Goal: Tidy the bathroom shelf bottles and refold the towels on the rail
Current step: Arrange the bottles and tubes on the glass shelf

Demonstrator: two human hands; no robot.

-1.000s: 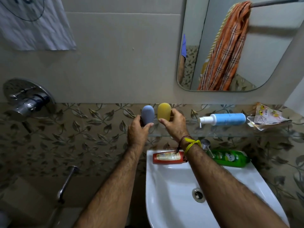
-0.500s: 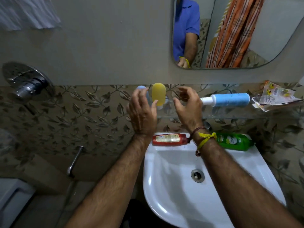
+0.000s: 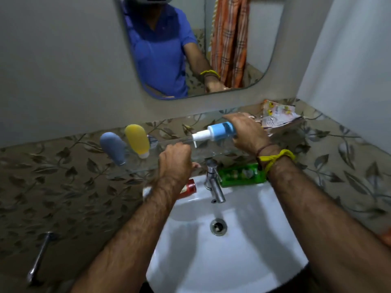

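Observation:
A grey-blue bottle (image 3: pixel 113 148) and a yellow bottle (image 3: pixel 138 140) stand cap-down side by side at the left of the glass shelf (image 3: pixel 169 142). My right hand (image 3: pixel 247 132) grips the body of a blue pump bottle (image 3: pixel 220 130) that lies on its side on the shelf, white nozzle pointing left. My left hand (image 3: pixel 176 163) hovers in front of the shelf with curled fingers and holds nothing. An orange checked towel (image 3: pixel 229 39) shows in the mirror.
A white basin (image 3: pixel 243 261) with a chrome tap (image 3: pixel 214 182) sits below the shelf. A red bottle (image 3: pixel 189 187) and a green bottle (image 3: pixel 241 174) lie on the basin's back rim. A crumpled packet (image 3: pixel 277 115) rests at the shelf's right end.
My left hand let go of the grey-blue bottle and drew back toward the tap. My right hand moved right and took hold of the blue pump bottle. The camera tilted down and right.

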